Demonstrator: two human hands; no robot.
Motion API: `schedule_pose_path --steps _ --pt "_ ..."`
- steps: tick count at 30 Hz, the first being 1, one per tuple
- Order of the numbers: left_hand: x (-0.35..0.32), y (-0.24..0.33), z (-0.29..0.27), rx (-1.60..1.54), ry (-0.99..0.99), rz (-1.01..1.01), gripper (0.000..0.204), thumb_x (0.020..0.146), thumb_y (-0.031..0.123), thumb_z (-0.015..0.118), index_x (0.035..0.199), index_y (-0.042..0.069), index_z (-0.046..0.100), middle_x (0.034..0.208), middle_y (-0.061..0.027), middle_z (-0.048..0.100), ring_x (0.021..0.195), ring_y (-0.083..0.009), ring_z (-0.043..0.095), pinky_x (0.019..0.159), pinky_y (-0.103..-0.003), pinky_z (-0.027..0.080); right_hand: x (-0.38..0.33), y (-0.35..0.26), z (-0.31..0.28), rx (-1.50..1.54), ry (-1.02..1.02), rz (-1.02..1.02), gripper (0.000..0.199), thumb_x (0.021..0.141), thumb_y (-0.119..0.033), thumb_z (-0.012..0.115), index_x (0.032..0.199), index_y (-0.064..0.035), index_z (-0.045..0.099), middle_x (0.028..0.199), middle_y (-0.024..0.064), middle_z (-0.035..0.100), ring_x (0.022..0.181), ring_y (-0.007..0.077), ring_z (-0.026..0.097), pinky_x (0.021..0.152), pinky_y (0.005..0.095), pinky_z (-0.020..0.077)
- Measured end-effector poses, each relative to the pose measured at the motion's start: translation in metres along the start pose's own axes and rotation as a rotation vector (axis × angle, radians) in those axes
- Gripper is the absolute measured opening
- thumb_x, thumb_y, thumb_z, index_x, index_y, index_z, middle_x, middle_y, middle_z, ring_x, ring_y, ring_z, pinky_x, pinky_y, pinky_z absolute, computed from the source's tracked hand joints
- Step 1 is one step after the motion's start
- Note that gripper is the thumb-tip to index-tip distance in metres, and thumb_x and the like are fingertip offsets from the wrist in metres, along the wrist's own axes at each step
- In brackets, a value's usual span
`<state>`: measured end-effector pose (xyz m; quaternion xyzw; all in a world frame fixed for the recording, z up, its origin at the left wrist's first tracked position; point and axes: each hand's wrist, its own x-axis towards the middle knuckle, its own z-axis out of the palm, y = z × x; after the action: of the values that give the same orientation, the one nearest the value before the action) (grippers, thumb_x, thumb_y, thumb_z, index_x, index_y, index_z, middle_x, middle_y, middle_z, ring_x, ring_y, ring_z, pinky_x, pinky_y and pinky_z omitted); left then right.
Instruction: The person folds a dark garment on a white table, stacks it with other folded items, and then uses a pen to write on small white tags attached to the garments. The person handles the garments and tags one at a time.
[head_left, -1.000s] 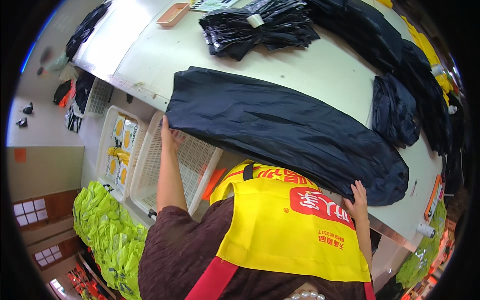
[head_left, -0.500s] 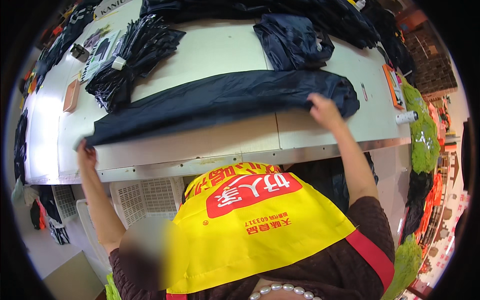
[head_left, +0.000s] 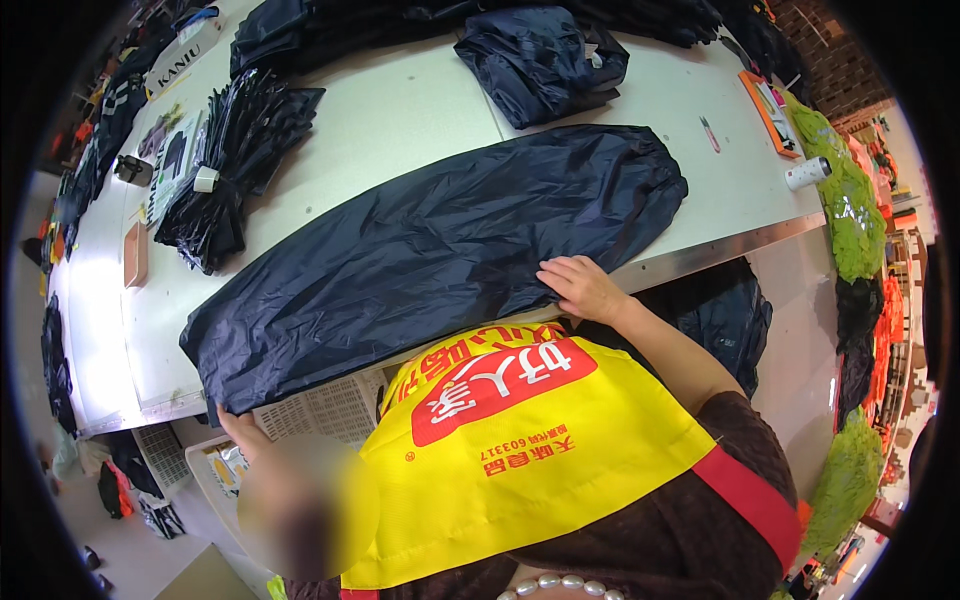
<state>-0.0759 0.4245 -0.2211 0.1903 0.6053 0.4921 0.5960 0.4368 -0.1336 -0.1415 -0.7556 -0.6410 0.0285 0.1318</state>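
Observation:
A long navy garment (head_left: 430, 235) of thin, slightly shiny cloth lies spread and wrinkled along the table's near side, its right end rounded and gathered. Its near edge reaches over the table's front edge. My left hand (head_left: 243, 432) pinches its near left corner, just off the table; part of that hand and forearm is blurred out. On the near edge, right of the middle, my right hand (head_left: 585, 288) has its fingers over the cloth, closed on the edge; the thumb is hidden.
A bundled navy garment (head_left: 540, 65) lies beyond. To the left are a stack of plastic-wrapped dark packets (head_left: 235, 165), a small pinkish tray (head_left: 136, 254) and a dark cup (head_left: 133, 170). Rightward lie a white roll (head_left: 808, 174), an orange box (head_left: 768, 113) and small pink-handled snips (head_left: 709, 133). Below stands a white basket (head_left: 320, 412).
The garment has gone from a narrow raised strip to a broad spread one, drawn nearer. Both hands have come toward me, the right one also moving left along the edge.

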Motion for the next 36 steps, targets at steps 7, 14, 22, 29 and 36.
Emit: schedule_pose_path --steps 7,14,22,29,36 --pt "-0.069 -0.03 0.007 0.013 0.119 0.629 0.066 0.085 0.013 0.053 0.14 0.005 0.017 0.126 -0.0211 0.043 0.104 -0.0336 0.055 0.084 -0.049 0.051 -0.03 0.059 -0.047 -0.319 -0.012 0.296 0.083 0.057 -0.013 0.073 0.133 -0.0065 0.039 0.141 0.0174 0.033 0.132 0.0358 0.028 0.106 0.0499 0.0237" --pt "-0.159 -0.053 0.025 1.183 -0.274 1.131 0.059 0.077 -0.002 0.048 0.134 0.01 0.04 0.101 -0.0151 0.051 0.09 -0.0292 0.052 0.078 -0.039 0.044 -0.056 0.117 -0.021 -0.394 -0.012 0.329 0.064 0.068 0.005 0.056 0.13 -0.0075 0.045 0.135 0.0119 0.043 0.128 0.0284 0.037 0.104 0.0494 0.0267" --pt "-0.145 0.026 0.056 1.654 -0.122 1.61 0.02 0.079 0.008 0.054 0.096 0.008 0.065 0.119 -0.0204 0.048 0.114 -0.0371 0.043 0.098 -0.043 0.033 -0.014 0.136 -0.124 0.196 -0.614 0.554 0.032 0.078 -0.008 0.053 0.109 -0.0066 0.061 0.103 0.0144 0.064 0.098 0.0297 0.058 0.092 0.0394 0.0395" --pt "-0.096 0.045 0.142 1.959 -0.305 1.397 0.023 0.085 0.019 0.043 0.093 0.011 0.063 0.113 -0.0033 0.06 0.122 -0.0247 0.043 0.1 -0.051 0.025 -0.005 0.192 -0.101 0.032 -0.243 0.451 0.037 0.078 -0.037 0.064 0.08 -0.0005 0.059 0.081 0.0189 0.062 0.076 0.0371 0.057 0.068 0.0412 0.0454" --pt "-0.04 -0.05 0.158 1.628 0.034 1.314 0.037 0.084 0.02 0.045 0.119 0.009 0.052 0.119 -0.0109 0.054 0.117 -0.0269 0.046 0.095 -0.054 0.034 0.008 0.197 -0.052 -0.341 -0.036 0.66 0.038 0.083 -0.047 0.057 0.081 -0.0092 0.063 0.087 0.0085 0.065 0.088 0.0269 0.059 0.091 0.0502 0.0361"
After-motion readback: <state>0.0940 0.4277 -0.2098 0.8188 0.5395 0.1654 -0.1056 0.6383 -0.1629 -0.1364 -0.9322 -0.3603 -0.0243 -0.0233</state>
